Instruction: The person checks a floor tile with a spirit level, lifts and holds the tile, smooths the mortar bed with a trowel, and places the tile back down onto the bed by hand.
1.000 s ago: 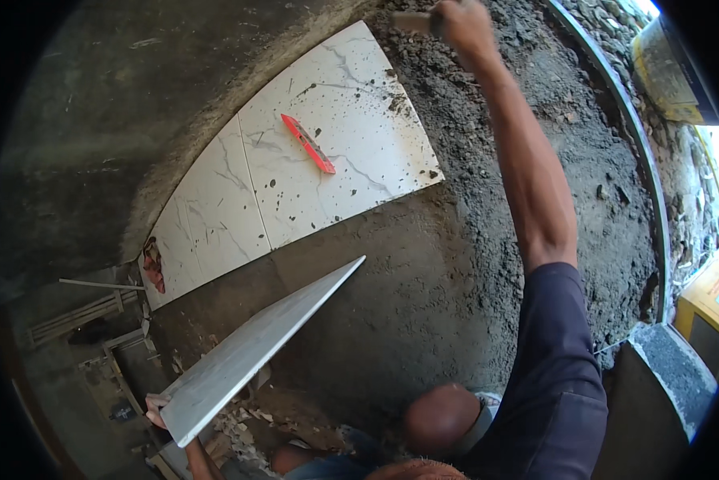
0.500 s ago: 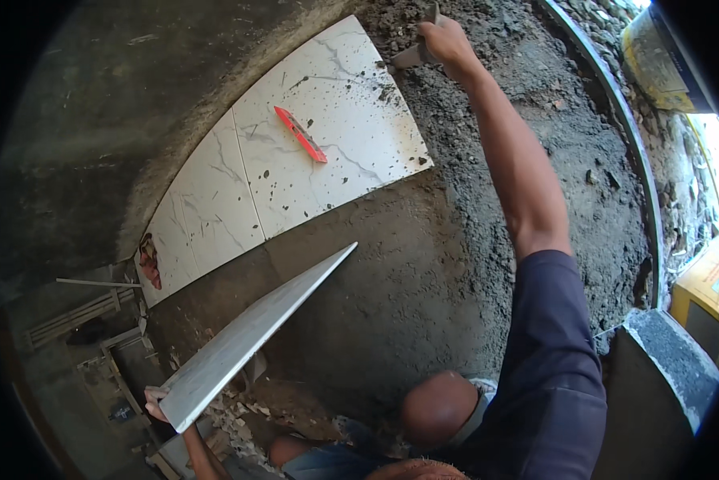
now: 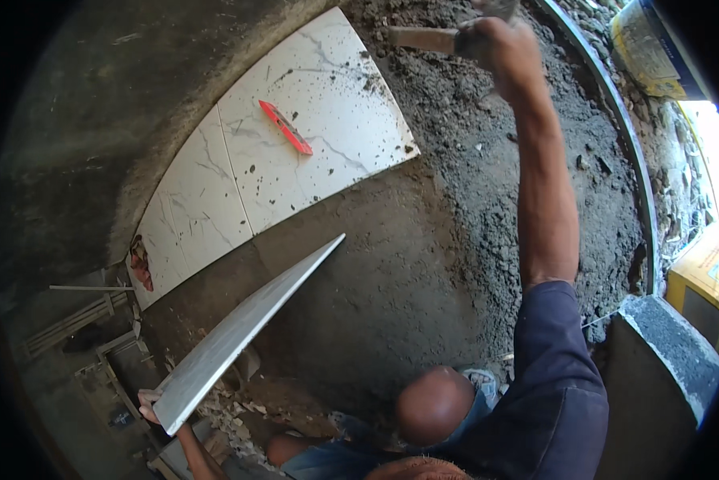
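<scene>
My left hand (image 3: 149, 405) grips the lower left edge of a large pale tile (image 3: 255, 332), which stands tilted up with its long edge toward me. At the far side, my right hand (image 3: 510, 60) is wrapped round what looks like a trowel (image 3: 423, 38); a tan part sticks out to the left and a greyish part shows above the fist. Rough grey mortar (image 3: 527, 176) lies below that hand. Left of it are white marbled tiles (image 3: 335, 104), laid side by side along the wall and spattered with mortar. A red utility knife (image 3: 286, 128) rests on them.
A dark wall (image 3: 95, 104) rises at the left. A metal strip (image 3: 619, 120) edges the mortar at the right, with a bucket (image 3: 655, 52) and a yellow box (image 3: 699, 268) beyond. A crumpled reddish cloth (image 3: 141, 262) and rubble (image 3: 239, 420) lie near the left.
My right hand has swung to the right and a little farther away with the tool, lifting off the mortar beside the tile. The tilted tile stays in my left hand; the view has shifted slightly.
</scene>
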`<state>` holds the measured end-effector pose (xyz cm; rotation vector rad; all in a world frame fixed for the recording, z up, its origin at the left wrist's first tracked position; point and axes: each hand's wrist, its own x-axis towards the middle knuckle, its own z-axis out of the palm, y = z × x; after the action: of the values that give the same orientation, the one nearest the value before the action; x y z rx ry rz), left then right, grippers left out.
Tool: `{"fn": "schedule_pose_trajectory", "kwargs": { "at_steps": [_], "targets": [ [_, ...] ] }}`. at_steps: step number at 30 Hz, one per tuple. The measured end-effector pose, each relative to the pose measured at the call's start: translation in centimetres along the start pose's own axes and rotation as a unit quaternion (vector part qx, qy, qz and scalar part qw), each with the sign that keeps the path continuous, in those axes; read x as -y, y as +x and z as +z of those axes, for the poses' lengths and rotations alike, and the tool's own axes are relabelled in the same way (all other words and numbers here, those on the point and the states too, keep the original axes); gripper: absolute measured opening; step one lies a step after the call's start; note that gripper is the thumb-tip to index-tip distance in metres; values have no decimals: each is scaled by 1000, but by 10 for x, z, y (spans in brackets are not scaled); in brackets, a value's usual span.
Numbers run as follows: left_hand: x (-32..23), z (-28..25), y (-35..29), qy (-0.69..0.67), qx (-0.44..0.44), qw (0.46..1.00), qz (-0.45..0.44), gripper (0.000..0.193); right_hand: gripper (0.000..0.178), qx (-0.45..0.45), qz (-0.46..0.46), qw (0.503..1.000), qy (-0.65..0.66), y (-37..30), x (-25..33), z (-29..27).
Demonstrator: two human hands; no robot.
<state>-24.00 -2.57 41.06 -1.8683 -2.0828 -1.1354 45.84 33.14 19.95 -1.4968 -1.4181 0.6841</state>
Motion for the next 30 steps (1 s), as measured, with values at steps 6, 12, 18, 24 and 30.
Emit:
{"fn": "schedule_pose_trajectory", "kwargs": {
  "at_steps": [6,12,18,24,30],
  "targets": [
    [-8,20,7,-20,15,999,23,45,27,69,-16,997,-24,15,-81,36],
    [-2,30,11,71,-28,997,14,50,30,-70,94,964,238,-6,-101,57],
    [7,5,12,2,-2,1000,-12,54,32,45,14,995,-88,-41,-15,-21],
    [2,24,14,127,-51,988,70,50,39,40,66,993,92,-30,-79,7],
    [-2,25,18,81,-55,992,75,54,32,48,134,964,225,-52,-87,1]
  ]
}}
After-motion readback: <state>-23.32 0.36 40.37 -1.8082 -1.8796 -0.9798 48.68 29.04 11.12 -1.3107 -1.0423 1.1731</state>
